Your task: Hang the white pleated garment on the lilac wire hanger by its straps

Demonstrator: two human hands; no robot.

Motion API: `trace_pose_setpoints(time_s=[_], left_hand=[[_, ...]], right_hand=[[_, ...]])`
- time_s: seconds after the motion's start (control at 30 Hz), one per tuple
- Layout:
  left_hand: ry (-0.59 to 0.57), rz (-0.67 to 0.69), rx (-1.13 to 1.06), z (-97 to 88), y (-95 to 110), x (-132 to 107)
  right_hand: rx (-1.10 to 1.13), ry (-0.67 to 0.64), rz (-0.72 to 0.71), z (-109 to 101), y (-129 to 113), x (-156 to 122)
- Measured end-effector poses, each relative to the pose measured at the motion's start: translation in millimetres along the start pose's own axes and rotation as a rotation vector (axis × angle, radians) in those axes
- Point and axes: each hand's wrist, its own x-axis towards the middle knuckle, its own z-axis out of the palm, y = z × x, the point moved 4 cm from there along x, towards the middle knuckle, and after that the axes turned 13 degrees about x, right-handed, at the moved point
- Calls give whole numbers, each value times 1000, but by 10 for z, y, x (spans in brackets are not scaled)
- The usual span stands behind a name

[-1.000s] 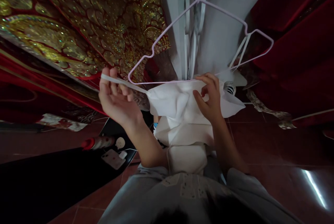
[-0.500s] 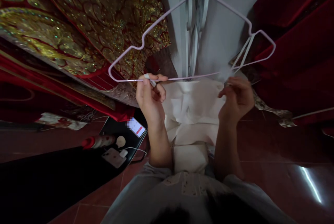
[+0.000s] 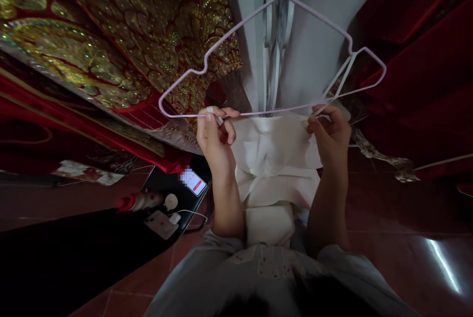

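A pale pink clothes hanger (image 3: 244, 21) hangs in front of me, its hook running out at the top edge. My left hand (image 3: 218, 132) is closed round the left part of its bottom bar, with white strips on or between the fingers. A thin white strap (image 3: 343, 76) loops over the notch at the hanger's right shoulder and runs down to my right hand (image 3: 330, 132). My right fingers pinch the strap just below the bar, by the upper right corner of a cream cloth garment (image 3: 275, 140). That garment hangs between my forearms; how its left side is held is hidden.
Sequined gold and red garments (image 3: 177, 36) hang at left, dark red ones (image 3: 421, 56) at right. A grey panel (image 3: 318, 36) stands behind the hanger. On a black bench (image 3: 92, 253) lie a lit phone (image 3: 194, 181), another phone (image 3: 160, 223) and a red-capped bottle (image 3: 142, 201).
My right hand has moved slightly left and the strap now shows between its fingers, less blurred. The hanger has tilted slightly, and the cloth's right side has spread outward. My left hand keeps its grip.
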Motion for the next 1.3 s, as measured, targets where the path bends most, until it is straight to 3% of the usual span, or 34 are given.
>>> trace_pose_setpoints(time_s=[0.13, 0.3, 0.4, 0.57, 0.63, 0.73, 0.87, 0.93, 1.03, 1.2, 1.3], left_hand=[[-13, 2, 7, 4, -3, -6], [9, -26, 30, -7, -14, 14], [27, -55, 50, -6, -14, 24], [47, -93, 54, -11, -9, 40], [36, -101, 39, -18, -19, 46], [10, -79, 10, -26, -33, 52], [-2, -77, 26, -19, -53, 55], [11, -101, 48, -5, -68, 56], [23, -125, 58, 27, -91, 47], [-6, -92, 56, 23, -140, 15], [9, -20, 110, -128, -196, 59]], right_hand=[[18, -11, 43, -23, 14, 82], [147, 92, 99, -122, 65, 27], [123, 82, 53, -80, -104, -19], [109, -80, -61, 86, -588, 162], [146, -106, -123, 38, -684, 336], [293, -128, -163, -174, -601, 561], [345, 108, -302, -525, -374, 507], [258, 214, -294, -546, -329, 338], [135, 158, -266, -303, -406, 88], [-24, -301, -102, 311, -457, -62], [-86, -325, -96, 368, -400, -47]])
